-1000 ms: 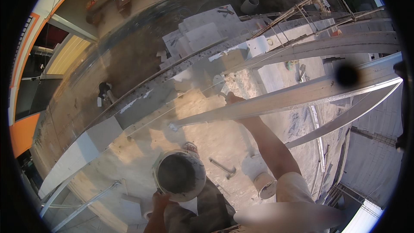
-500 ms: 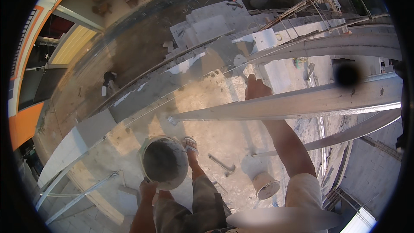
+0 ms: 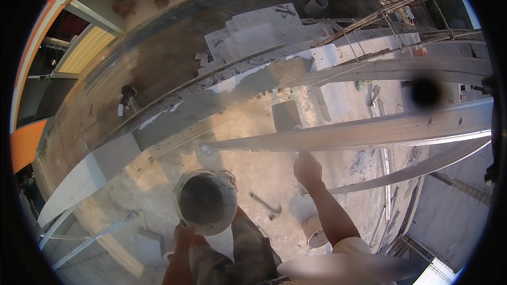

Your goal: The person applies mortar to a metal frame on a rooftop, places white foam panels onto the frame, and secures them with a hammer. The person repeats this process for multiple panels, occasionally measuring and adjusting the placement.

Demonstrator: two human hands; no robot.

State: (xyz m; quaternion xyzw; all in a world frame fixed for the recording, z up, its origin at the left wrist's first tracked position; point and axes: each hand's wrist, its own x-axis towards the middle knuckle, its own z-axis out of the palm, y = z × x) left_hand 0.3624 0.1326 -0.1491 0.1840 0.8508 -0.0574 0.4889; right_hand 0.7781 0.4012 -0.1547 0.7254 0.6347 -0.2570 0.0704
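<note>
dusty concrete floor (image 3: 253, 163); l hand (image 3: 185, 234) grips bucket (image 3: 207, 200), r hand (image 3: 308, 169) fingers curled.

- The right hand (image 3: 308, 169) sits lower and nearer the body than a second ago; then it reached up to the far end of the long grey plank (image 3: 369, 132), and now it is at the plank's near edge, about mid-length.
- The right forearm shows shorter and steeper.
- The round bucket of grey mortar (image 3: 206, 200) stands higher and further right than half a second ago, with more of its rim in view.
- The left hand (image 3: 185, 235) grips the bucket's lower rim and shows more fully above the lower edge.
- The hammer (image 3: 265, 206) on the floor now lies between bucket and right forearm.
</note>
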